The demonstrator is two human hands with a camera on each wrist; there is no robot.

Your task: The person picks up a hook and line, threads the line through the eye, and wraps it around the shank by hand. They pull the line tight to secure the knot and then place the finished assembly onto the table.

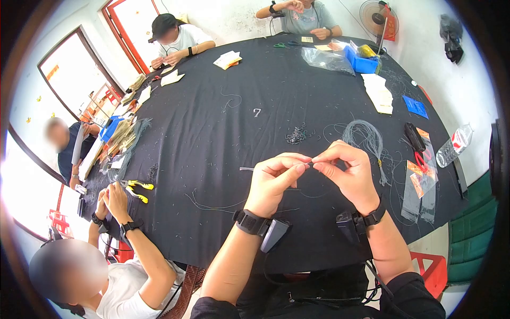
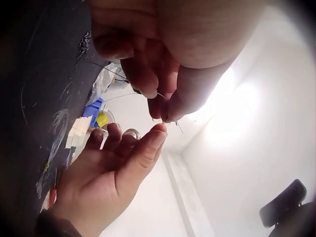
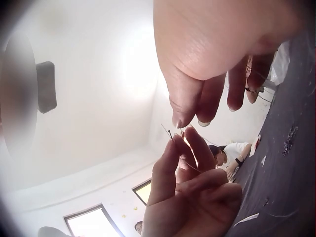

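Note:
Above a black table [image 1: 212,133], both hands meet fingertip to fingertip. My left hand [image 1: 300,166] pinches a thin grey strand [image 1: 248,169] that sticks out to its left. My right hand [image 1: 320,161] pinches the same fine line from the other side. In the right wrist view a small dark hook tip [image 3: 170,133] pokes up between the left hand's fingers [image 3: 168,163], just under the right thumb [image 3: 181,111]. In the left wrist view the left fingertips [image 2: 157,104] hold a thin line [image 2: 123,95] above the right hand [image 2: 113,168].
A bundle of grey line [image 1: 366,135] and a small pile of dark hooks [image 1: 296,135] lie just beyond the hands. Plastic bags [image 1: 419,186], a bottle [image 1: 454,144] and a blue tray [image 1: 361,64] sit right. Other people work around the table; yellow pliers [image 1: 138,186] lie left.

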